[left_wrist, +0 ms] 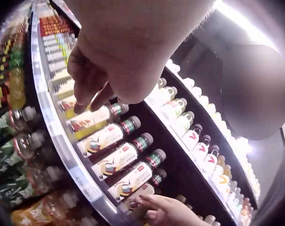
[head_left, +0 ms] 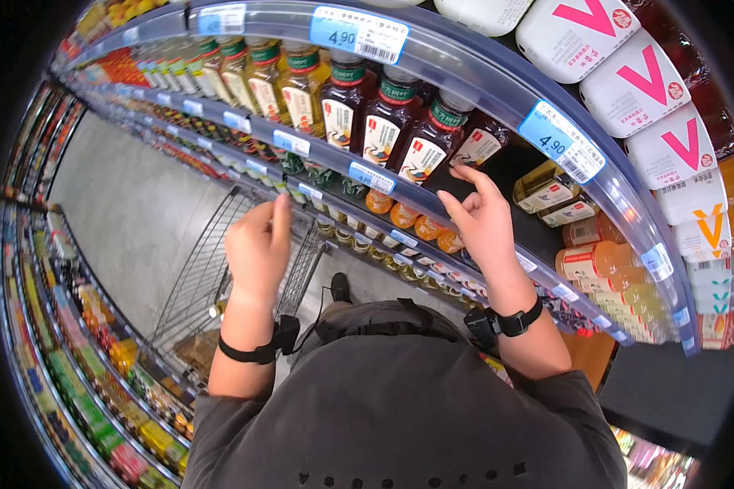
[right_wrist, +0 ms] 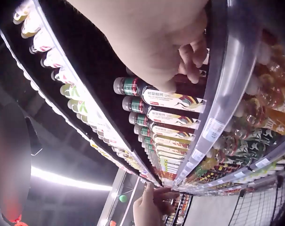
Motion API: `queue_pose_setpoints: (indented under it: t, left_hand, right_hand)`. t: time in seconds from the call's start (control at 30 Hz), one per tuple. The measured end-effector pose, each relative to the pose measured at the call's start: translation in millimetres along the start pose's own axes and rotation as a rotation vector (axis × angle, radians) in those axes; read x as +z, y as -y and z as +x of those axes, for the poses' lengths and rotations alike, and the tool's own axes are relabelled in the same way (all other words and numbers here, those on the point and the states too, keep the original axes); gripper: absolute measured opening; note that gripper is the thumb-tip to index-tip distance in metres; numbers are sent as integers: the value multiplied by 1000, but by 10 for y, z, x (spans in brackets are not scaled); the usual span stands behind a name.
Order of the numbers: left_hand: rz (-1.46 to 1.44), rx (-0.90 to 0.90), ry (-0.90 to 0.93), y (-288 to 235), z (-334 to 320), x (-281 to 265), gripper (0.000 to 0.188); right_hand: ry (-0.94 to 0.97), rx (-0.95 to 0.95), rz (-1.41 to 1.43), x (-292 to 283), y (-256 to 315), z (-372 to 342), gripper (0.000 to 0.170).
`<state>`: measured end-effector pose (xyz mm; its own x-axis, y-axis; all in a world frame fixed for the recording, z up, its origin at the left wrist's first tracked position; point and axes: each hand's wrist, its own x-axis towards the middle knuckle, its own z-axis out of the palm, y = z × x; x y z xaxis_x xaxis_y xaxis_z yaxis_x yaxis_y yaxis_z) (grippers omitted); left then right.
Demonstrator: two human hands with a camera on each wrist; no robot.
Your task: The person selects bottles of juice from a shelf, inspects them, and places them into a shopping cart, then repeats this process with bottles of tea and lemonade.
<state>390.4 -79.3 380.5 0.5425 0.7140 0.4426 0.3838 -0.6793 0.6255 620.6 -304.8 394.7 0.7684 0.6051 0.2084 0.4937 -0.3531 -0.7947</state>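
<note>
My left hand (head_left: 258, 248) is raised in front of the shelf, its fingers loosely bent and nothing in them. In the left wrist view the same hand (left_wrist: 114, 61) hangs over yellow bottles. The right hand (head_left: 485, 216) is at the shelf edge, thumb and forefinger apart. Its fingertips are close to the last dark bottle (head_left: 479, 145) in the row; whether they touch cannot be told. Other dark bottles (head_left: 424, 151) with green neck bands and white labels stand beside it. From the right wrist camera, the right hand (right_wrist: 166, 52) partly covers the near end of this row.
A curved shelf edge with price tags (head_left: 359, 34) runs above the bottles. White bottles (head_left: 640, 85) with a V stand at upper right. Orange-capped bottles (head_left: 404, 215) line the lower shelf. A wire cart (head_left: 212, 261) is on the grey floor (head_left: 122, 196) at left, beyond which runs another stocked shelf (head_left: 98, 359).
</note>
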Motion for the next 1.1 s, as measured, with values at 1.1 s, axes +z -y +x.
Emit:
queue_pose_setpoints:
  t: [1.1]
  left_hand:
    - [179,-882,-374,1057,-3555,-3056,34]
  right_hand:
    - [979,-140,198,1645,741,-1932,23]
